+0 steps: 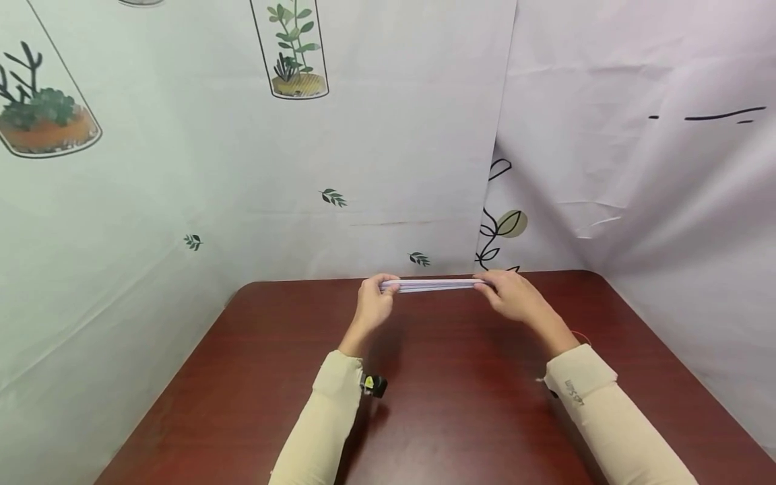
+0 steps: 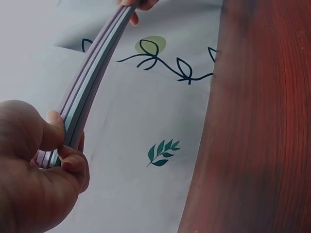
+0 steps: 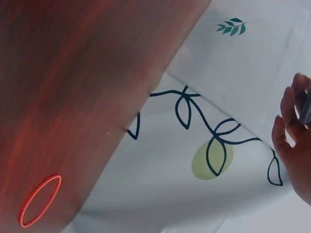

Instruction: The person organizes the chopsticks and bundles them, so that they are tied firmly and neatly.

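Note:
A thin stack of flat sheets (image 1: 432,285), white, lilac and grey at the edges, is held edge-on above the far part of the table. My left hand (image 1: 374,306) pinches its left end between thumb and fingers. At the opposite end, my right hand (image 1: 515,295) grips the stack the same way. The left wrist view shows several layers in the stack (image 2: 95,68), slightly fanned, with the left thumb against one side. Only a small dark part of the stack shows beside the right hand (image 3: 296,145) in the right wrist view. The broad faces of the sheets are hidden.
A red rubber band (image 3: 59,177) lies on the dark red wooden table (image 1: 242,377), mostly hidden behind the right wrist in the head view. White cloth (image 1: 388,148) printed with plants hangs close around the table's back and sides.

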Action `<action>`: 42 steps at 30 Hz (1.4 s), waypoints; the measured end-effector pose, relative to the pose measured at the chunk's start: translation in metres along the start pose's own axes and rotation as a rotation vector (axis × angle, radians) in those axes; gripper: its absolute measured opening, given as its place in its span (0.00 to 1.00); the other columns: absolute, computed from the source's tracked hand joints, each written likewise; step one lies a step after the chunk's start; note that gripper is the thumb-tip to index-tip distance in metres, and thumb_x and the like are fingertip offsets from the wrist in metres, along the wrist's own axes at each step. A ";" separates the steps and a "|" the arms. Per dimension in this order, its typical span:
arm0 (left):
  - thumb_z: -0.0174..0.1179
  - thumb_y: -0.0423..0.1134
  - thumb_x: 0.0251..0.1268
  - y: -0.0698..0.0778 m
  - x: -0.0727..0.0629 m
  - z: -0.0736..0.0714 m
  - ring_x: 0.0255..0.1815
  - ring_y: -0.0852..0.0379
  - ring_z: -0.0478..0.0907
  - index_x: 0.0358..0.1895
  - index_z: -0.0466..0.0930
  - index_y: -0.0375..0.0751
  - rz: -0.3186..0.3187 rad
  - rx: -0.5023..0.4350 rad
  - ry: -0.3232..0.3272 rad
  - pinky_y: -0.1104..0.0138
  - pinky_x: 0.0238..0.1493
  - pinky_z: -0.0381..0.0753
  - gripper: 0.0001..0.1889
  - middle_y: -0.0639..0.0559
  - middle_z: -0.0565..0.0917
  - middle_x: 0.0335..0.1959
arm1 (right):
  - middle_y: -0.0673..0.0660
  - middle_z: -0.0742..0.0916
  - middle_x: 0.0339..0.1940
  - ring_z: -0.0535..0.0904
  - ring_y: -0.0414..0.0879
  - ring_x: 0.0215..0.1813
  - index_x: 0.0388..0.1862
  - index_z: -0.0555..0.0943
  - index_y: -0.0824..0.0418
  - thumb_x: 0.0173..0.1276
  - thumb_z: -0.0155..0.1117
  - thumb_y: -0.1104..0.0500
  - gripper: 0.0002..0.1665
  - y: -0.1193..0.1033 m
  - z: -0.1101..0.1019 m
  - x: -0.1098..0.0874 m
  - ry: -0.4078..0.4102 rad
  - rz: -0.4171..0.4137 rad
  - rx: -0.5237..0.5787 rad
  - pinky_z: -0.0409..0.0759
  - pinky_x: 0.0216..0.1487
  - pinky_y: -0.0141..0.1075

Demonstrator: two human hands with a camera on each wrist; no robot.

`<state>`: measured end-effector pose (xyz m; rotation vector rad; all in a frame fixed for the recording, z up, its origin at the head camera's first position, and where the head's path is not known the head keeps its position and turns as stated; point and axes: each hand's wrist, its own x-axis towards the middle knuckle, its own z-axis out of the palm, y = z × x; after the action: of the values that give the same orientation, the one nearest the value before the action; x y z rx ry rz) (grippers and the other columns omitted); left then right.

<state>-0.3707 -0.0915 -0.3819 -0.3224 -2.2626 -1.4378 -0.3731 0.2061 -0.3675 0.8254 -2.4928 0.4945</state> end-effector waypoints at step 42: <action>0.47 0.52 0.76 0.025 -0.016 0.003 0.50 0.42 0.72 0.56 0.80 0.49 0.357 0.792 0.043 0.52 0.46 0.70 0.18 0.44 0.78 0.55 | 0.59 0.72 0.22 0.66 0.57 0.24 0.31 0.73 0.66 0.77 0.44 0.42 0.29 -0.016 0.028 0.002 0.588 -0.255 -0.492 0.61 0.25 0.46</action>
<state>-0.3467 -0.0777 -0.3712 -0.3942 -2.3724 -0.3157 -0.3728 0.1799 -0.3869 0.6616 -1.8172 0.0122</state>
